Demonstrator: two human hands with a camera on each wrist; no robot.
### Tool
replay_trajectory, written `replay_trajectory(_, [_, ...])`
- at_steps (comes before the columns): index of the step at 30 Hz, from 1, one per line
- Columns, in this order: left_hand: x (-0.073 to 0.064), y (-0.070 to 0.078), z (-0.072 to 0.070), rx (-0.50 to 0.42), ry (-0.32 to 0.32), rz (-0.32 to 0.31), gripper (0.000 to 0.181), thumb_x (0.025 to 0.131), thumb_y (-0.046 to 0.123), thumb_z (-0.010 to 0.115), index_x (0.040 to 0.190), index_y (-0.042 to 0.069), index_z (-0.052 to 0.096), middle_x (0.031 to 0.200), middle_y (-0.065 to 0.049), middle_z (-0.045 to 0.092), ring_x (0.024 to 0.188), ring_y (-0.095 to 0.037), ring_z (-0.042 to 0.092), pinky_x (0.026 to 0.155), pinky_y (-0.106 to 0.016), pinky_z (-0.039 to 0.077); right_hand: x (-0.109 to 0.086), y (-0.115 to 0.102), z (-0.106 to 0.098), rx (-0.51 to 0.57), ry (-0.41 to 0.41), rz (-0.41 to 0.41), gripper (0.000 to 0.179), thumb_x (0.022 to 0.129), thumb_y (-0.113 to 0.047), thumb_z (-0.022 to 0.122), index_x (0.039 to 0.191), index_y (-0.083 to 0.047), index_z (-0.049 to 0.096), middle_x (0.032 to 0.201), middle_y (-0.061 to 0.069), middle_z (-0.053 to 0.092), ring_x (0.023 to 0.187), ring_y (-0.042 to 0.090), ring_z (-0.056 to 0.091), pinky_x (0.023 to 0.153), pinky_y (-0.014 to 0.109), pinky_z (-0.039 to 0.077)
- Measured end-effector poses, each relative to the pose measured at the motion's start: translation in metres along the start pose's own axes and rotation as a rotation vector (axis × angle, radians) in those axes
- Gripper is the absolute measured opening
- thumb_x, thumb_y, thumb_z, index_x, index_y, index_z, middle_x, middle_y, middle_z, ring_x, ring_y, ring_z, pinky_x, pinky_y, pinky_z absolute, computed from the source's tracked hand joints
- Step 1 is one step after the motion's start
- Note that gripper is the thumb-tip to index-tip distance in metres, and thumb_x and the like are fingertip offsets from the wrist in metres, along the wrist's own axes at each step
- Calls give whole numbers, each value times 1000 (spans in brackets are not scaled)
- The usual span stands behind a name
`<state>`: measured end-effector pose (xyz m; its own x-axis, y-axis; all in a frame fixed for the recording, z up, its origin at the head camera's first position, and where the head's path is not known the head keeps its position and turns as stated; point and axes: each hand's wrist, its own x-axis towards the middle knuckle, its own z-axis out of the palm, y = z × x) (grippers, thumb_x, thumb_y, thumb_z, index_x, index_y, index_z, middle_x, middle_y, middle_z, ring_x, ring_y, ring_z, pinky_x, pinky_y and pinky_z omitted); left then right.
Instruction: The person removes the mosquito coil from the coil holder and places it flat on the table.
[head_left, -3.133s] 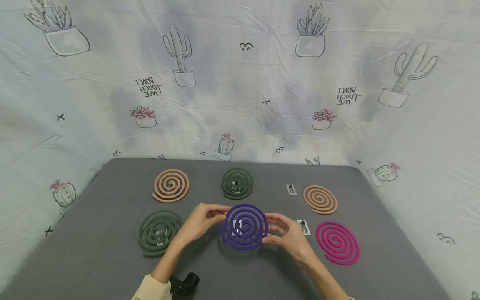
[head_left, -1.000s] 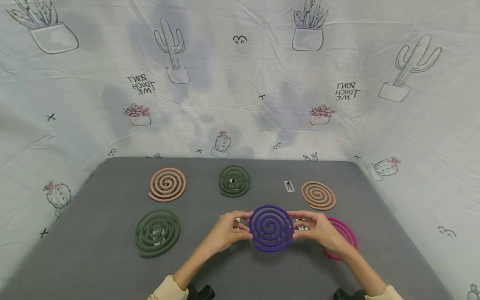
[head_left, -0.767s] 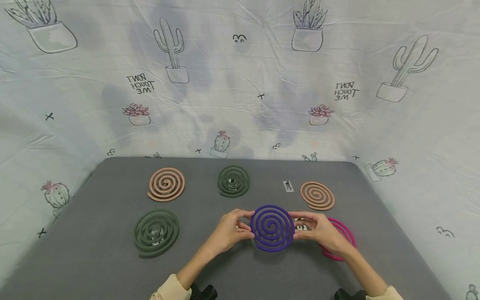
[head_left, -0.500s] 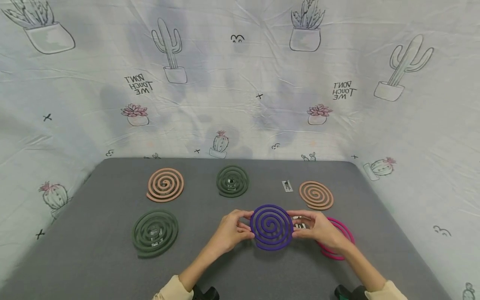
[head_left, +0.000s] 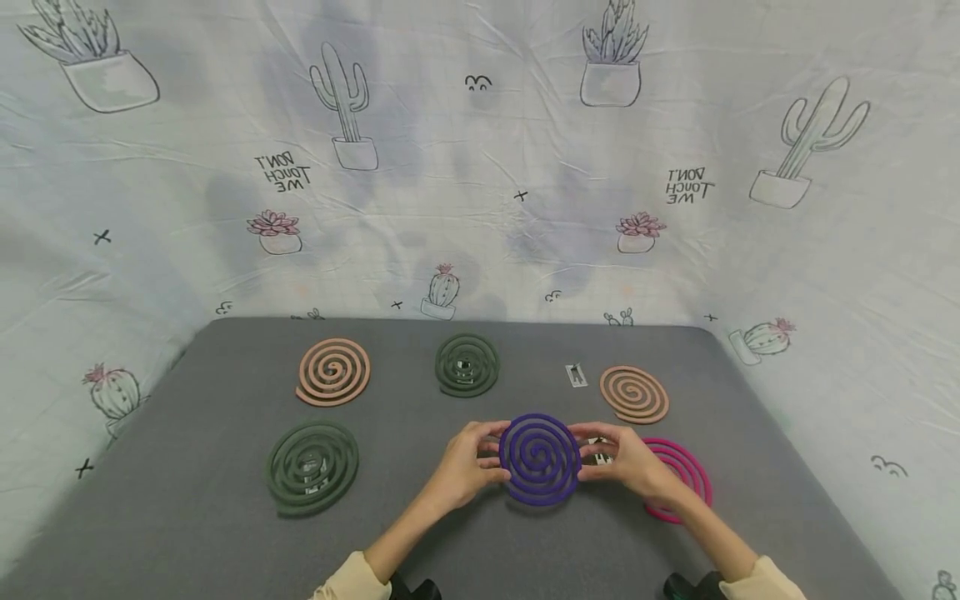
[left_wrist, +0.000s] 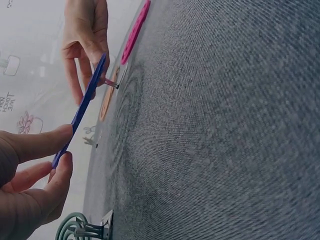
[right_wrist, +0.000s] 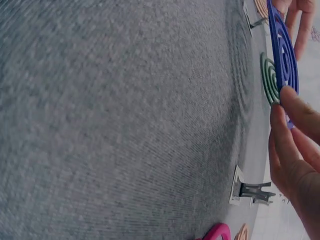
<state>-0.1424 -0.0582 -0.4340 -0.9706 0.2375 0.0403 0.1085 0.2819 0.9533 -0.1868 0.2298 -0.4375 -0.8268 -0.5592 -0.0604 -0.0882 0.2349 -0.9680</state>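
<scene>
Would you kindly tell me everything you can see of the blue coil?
The blue coil is a flat, round, purplish spiral winding out from its centre, with gaps between the turns. It looks smooth; its material cannot be told. The left wrist view shows it thin, nearly edge-on. It is held above the grey table, not touching it. The left hand pinches one edge and the right hand the opposite edge; nothing else is seen touching it.

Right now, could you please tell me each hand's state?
Left hand: holding the blue spiral by its edge.
Right hand: holding the blue spiral's opposite edge.
</scene>
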Motion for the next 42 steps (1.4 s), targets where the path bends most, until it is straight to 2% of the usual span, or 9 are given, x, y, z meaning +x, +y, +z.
replay_trajectory(4, [0,-2,0,16,-9,-23,65,82,-21,84,143,-15,62,133,-30,61,110,-33,69,88,-31,68,1,2,3,-9,-13,-1,67,90,7,85,144,26,51,139,44,60,106,-2,70,86,20,63])
replay_trajectory(11, [1,-6,1,20,-2,-54,67,79,-23,85,142,-17,62,131,-29,61,107,-27,68,88,-31,68,3,6,3,46,-45,2,73,88,7,87,146,27,47,147,47,53,110,-2,69,95,25,65])
replay_trajectory(14, [2,-8,3,30,1,-60,69,78,-24,85,142,-18,61,130,-28,61,107,-27,67,89,-32,68,5,7,3,42,-42,2,72,89,7,86,145,27,47,145,47,55,109,-3,69,92,23,66])
replay_trajectory(19, [4,-6,5,93,15,-67,68,77,-24,85,141,-17,62,128,-28,61,108,-29,65,90,-35,68,7,9,4,-28,-31,-24,68,89,5,86,143,27,51,141,47,59,107,-6,69,86,19,64])
replay_trajectory(23, [5,-3,6,149,21,-62,67,77,-23,86,139,-18,63,127,-28,62,109,-32,66,90,-34,68,9,10,3,-86,-30,-51,66,87,6,87,140,27,54,140,46,60,107,-7,69,86,19,64])
replay_trajectory(27, [6,-2,9,152,18,-46,66,76,-24,86,138,-21,62,124,-28,61,107,-33,66,92,-34,67,11,12,1,-129,-37,-72,64,87,7,87,138,27,56,139,46,60,106,-6,69,85,18,63])
replay_trajectory(36, [4,-5,16,230,21,-10,63,76,-21,88,134,-21,64,116,-22,62,102,-26,63,92,-33,66,9,10,0,-176,-37,-28,62,86,7,88,137,26,58,138,43,64,101,-3,69,80,17,61])
replay_trajectory(42, [3,-5,18,270,15,-21,62,77,-19,89,134,-22,64,115,-21,61,101,-25,61,92,-32,65,8,8,2,-248,-21,-12,61,84,7,89,135,25,61,132,39,69,99,-1,71,79,18,61])
